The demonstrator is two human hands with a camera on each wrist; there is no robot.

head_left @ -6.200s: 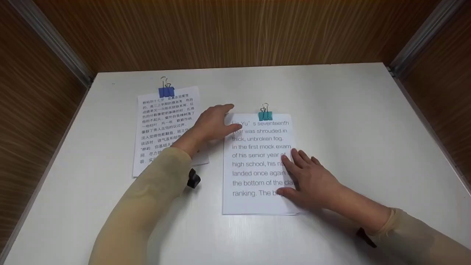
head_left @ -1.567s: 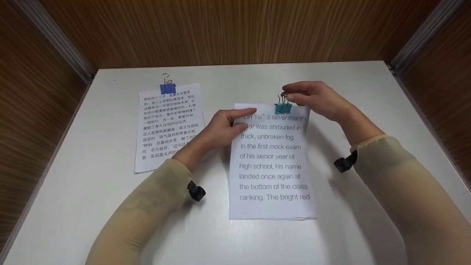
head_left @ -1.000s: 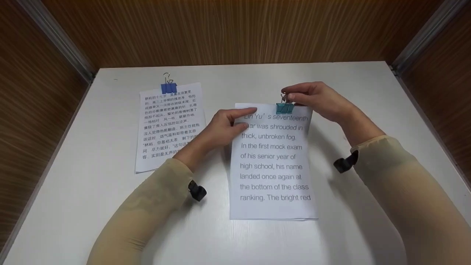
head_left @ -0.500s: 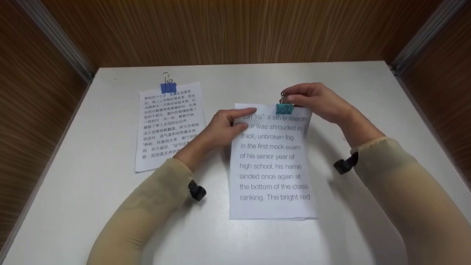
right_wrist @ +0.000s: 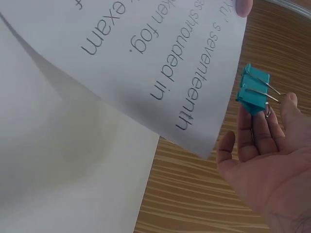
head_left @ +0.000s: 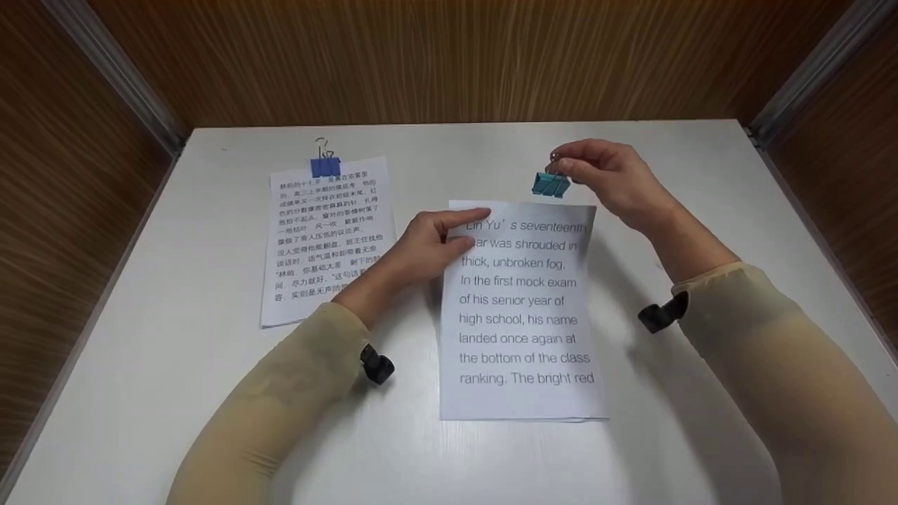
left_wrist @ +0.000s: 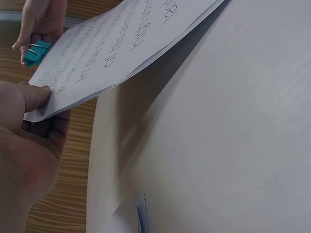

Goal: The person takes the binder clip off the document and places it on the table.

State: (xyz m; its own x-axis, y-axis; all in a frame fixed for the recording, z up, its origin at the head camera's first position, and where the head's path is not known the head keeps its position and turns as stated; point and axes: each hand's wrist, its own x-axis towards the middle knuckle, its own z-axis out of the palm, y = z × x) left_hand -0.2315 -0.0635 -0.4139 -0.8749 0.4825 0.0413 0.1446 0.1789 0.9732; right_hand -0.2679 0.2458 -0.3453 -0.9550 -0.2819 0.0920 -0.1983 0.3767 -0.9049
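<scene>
Wood-grain panels wall in a white table [head_left: 631, 435] on three sides. Above its far half, the right hand [head_left: 610, 179] pinches the wire handles of a small teal metal binder clip [head_left: 551, 184] between thumb and fingertips; the clip hangs clear of the paper, just beyond the top edge of a white stack of sheets printed with English text [head_left: 523, 330]. The left hand [head_left: 428, 245] presses that stack's top left corner, thumb on top and fingers mostly straight. Left of it lies a second white stack printed with Chinese characters [head_left: 323, 238], clamped at its top edge by a blue binder clip [head_left: 325, 165].
</scene>
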